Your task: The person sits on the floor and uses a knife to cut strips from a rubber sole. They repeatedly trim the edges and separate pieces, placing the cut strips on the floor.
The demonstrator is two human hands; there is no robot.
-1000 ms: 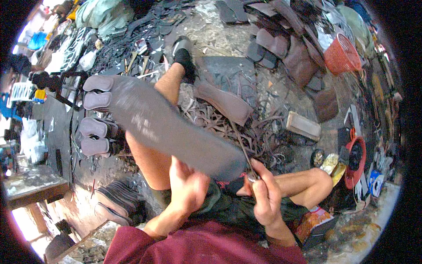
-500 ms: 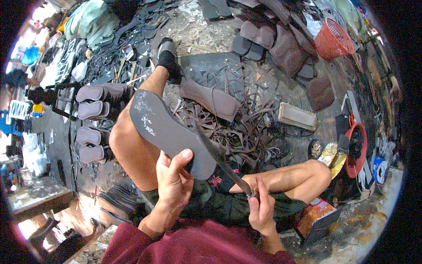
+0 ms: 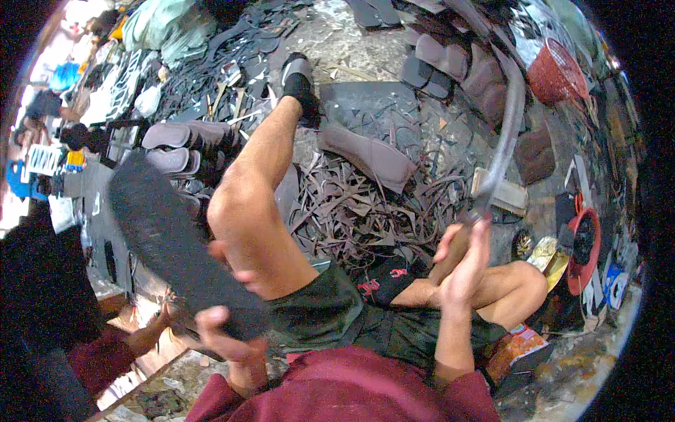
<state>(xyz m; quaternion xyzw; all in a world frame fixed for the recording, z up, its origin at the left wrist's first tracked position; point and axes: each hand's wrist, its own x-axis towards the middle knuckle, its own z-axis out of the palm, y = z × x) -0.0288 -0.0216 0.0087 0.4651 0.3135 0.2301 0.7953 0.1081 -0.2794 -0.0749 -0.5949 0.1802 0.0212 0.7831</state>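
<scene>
My left hand (image 3: 235,348) is closed round the heel end of a dark shoe sole (image 3: 172,239), thumb on one face and fingertips at its far edge. The sole is held tilted to the left of my bent knee, its rough dark face showing. Over on the right, my right hand (image 3: 465,271) grips the handle of a long curved knife (image 3: 505,151). Its blade points up and away, smeared by motion, and stands apart from the sole. Between my legs lies a heap of thin dark offcuts (image 3: 344,218), with a larger sole-shaped piece (image 3: 369,156) on top.
Stacked soles (image 3: 186,144) stand beyond the held sole. Another person's maroon sleeve (image 3: 105,362) and hand are close at lower left. To the right are a pale block (image 3: 503,193), a red basket (image 3: 555,74), a red basin (image 3: 585,243) and more dark soles (image 3: 439,60).
My left hand has carried the sole left and turned its other face up. My right hand has moved right and raised the knife away from the sole. Another person's arm has appeared at lower left.
</scene>
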